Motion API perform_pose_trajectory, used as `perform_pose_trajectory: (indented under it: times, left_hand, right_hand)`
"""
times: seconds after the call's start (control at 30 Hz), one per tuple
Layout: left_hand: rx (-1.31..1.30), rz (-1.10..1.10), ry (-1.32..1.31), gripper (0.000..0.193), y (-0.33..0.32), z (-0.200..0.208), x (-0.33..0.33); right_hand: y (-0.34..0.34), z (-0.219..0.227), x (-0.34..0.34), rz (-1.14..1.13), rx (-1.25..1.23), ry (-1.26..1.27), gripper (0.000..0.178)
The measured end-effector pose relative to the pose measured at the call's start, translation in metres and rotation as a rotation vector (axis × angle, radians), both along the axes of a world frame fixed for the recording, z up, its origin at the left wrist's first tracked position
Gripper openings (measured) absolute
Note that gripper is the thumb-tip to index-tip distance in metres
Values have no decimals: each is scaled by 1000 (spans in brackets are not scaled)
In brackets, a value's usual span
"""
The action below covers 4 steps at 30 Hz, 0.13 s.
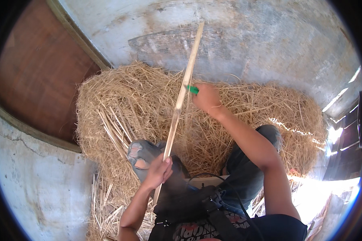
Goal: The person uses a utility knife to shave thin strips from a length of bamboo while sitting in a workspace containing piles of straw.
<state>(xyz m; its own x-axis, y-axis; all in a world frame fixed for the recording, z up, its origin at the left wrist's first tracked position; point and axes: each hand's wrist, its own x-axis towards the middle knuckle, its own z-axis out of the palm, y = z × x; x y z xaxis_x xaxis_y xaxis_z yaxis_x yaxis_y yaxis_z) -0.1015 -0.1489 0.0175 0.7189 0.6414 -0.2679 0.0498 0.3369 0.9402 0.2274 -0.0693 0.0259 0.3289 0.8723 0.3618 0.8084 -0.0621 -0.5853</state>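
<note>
A long, pale bamboo strip [188,71] slants up and away from my lap, with a darker band partway along it. My left hand [160,172] is closed around its lower part, over my left knee. Farther up, my right hand [207,97] grips a small green-handled tool [192,89] against the right side of the strip. Its working end is too small to make out, and my fist covers much of the handle.
Loose straw [149,88] is heaped in front of me and around my legs. Several thin sticks [116,128] lie on its left part. A stained wall [253,44] rises behind, with a brown wooden panel [44,64] at the left. Light comes through gaps at right.
</note>
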Motion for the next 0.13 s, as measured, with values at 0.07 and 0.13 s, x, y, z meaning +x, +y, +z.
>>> perform_pose_trajectory:
  times: [0.07, 0.13]
  left_hand:
    - [28, -54, 25, 30, -1, -3, -3]
    - [45, -109, 67, 29, -3, -3, -11]
  right_hand:
    - [5, 4, 25, -111, -18, 62, 21]
    - [10, 8, 54, -217, -30, 165, 18]
